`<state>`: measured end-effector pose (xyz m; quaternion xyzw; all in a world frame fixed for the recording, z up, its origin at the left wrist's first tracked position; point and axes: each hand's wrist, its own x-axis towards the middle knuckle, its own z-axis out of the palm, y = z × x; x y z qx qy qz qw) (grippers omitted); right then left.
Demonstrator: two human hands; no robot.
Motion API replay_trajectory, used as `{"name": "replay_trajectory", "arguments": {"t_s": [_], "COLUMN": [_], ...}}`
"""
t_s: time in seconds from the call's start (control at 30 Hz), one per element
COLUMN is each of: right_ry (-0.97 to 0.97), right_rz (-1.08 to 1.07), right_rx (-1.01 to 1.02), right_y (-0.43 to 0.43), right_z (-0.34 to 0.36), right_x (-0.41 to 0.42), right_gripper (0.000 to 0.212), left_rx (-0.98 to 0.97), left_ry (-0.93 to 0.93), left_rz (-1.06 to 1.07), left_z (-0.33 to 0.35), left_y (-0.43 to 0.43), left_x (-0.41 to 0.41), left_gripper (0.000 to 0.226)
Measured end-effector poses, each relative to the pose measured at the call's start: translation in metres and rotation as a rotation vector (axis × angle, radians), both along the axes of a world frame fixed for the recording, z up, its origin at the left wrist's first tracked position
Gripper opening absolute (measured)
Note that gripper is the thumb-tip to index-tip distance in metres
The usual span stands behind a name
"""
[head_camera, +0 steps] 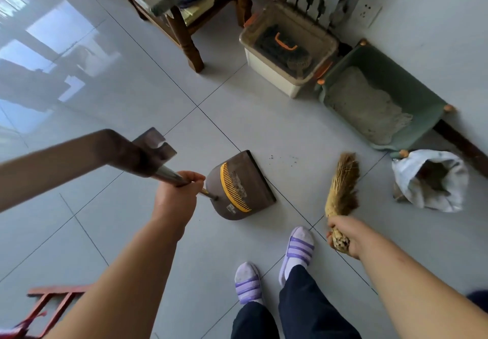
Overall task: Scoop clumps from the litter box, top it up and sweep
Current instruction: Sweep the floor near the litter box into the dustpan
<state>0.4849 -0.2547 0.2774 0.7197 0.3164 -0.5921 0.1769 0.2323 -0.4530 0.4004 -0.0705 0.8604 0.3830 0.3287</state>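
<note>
Brown dustpan (239, 185), straw broom (342, 188): one each, two hands gripping.

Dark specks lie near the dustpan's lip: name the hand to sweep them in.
Right. The right hand grips the straw broom, bristles near the specks; the left hand holds the dustpan by its handle.

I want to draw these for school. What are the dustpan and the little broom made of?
The dustpan looks like smooth matte brown plastic, with a moulded yellow comb; its handle rod shines like metal. The hand broom seems dried straw or grass: loose tan fibres bound in a bundle.
</note>
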Motion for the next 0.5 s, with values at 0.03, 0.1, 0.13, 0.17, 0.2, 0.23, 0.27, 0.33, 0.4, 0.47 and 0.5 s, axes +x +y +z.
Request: {"name": "replay_trajectory", "arguments": {"t_s": [0.03,0.1,0.13,0.17,0.2,0.23,0.27,0.33,0.4,0.47,0.5], "right_ry": [0.025,0.063,0.089,0.113,0.142,0.165,0.184,0.203,0.182,0.14,0.128], "right_rz": [-0.01,-0.001,-0.016,-0.036,-0.056,-0.067,-0.074,-0.084,-0.09,-0.142,-0.205], "right_rx": [-0.023,-0.041,-0.054,-0.066,-0.069,-0.069,-0.061,-0.015,0.028,0.026,0.014], "right_y": [-0.012,-0.037,-0.048,-0.057,-0.065,-0.071,-0.076,-0.089,-0.103,-0.114,-0.117], "right_z": [-0.002,-0.003,-0.002,0.002,0.006,0.012,0.018,0.034,0.047,0.051,0.048], "right_x": [-0.005,-0.017,-0.022,-0.026,-0.027,-0.027,-0.024,-0.013,0.003,0.019,0.024], "right_gripper": [0.015,0.013,0.009,0.006,0.006,0.006,0.008,0.014,0.013,0.01,0.01], "left_rx": [0.005,0.015,0.02,0.024,0.027,0.028,0.029,0.036,0.035,0.029,0.027], "left_ry": [-0.007,-0.011,-0.01,-0.008,-0.009,-0.011,-0.014,-0.018,-0.022,-0.026,-0.028], "left_rz": [-0.01,-0.023,-0.025,-0.027,-0.034,-0.038,-0.043,-0.058,-0.073,-0.08,-0.079], "left_z": [-0.001,-0.002,-0.002,-0.002,-0.002,-0.002,-0.002,-0.002,-0.003,-0.005,-0.006], "left_y": [-0.003,-0.008,-0.011,-0.013,-0.017,-0.02,-0.024,-0.032,-0.042,-0.05,-0.055], "left_x": [0.004,0.009,0.01,0.012,0.014,0.015,0.016,0.017,0.018,0.018,0.017], "left_gripper": [0.022,0.021,0.022,0.022,0.021,0.02,0.02,0.02,0.019,0.019,0.019]}}
